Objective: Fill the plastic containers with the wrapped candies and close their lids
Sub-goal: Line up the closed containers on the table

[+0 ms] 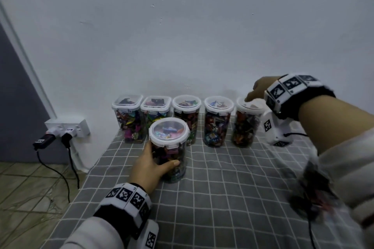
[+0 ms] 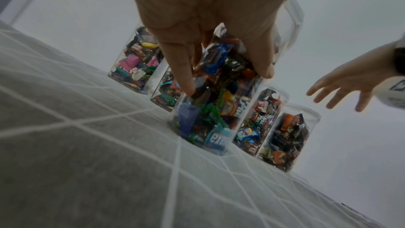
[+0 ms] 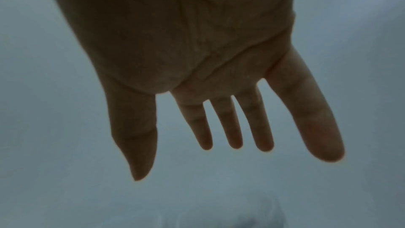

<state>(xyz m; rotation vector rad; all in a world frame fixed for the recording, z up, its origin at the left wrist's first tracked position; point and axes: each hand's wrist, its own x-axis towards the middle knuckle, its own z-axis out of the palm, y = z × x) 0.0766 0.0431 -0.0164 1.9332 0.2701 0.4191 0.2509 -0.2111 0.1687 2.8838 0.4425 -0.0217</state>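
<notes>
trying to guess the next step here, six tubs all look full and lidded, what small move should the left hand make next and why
Probably slide the front container back into the row. The left hand grips its side; it stands on the checked cloth ahead of the five by the wall, lid on. The right hand is open above the rightmost container, so it is free. Whether the lid clips are latched is hard to tell.

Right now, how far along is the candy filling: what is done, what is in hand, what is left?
Nearly finished, it seems. Done: five lidded containers of candies stand along the wall, from the square one to the rightmost. In hand: the left hand grips a sixth full container, lid on. The right hand hovers open above the rightmost lid. Left: probably only lining up the sixth; latch states are unclear.
</notes>
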